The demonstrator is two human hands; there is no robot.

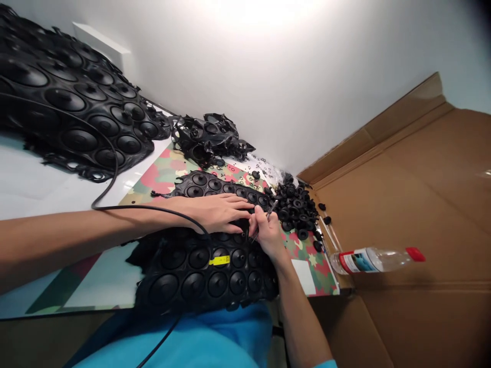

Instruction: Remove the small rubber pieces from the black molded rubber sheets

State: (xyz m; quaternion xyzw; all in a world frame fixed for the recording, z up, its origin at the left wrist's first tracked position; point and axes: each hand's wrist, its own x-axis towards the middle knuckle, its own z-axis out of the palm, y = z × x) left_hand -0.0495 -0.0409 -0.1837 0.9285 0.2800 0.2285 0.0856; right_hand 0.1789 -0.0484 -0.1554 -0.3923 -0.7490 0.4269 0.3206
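Note:
A black moulded rubber sheet [218, 283] with rows of round raised parts lies in front of me, its near end hanging over the table edge by my lap. My left hand [218, 212] rests flat on it, fingers stretched out to the right. Just beyond those fingertips, my right hand [266, 232] is closed around a slim metal tool [273, 206], which points down at the sheet. The fingers hide most of the tool, so its exact kind is unclear. A black cable [176, 210] with a yellow tag [220, 260] runs across my left forearm and the sheet.
Loose round black rubber parts [297, 207] are heaped right of the sheet. Torn black scraps [210, 135] lie behind it, near small scattered rings [263, 166]. More moulded sheets [76, 102] are piled at left. A plastic bottle [378, 259] and cardboard [414, 194] are at right.

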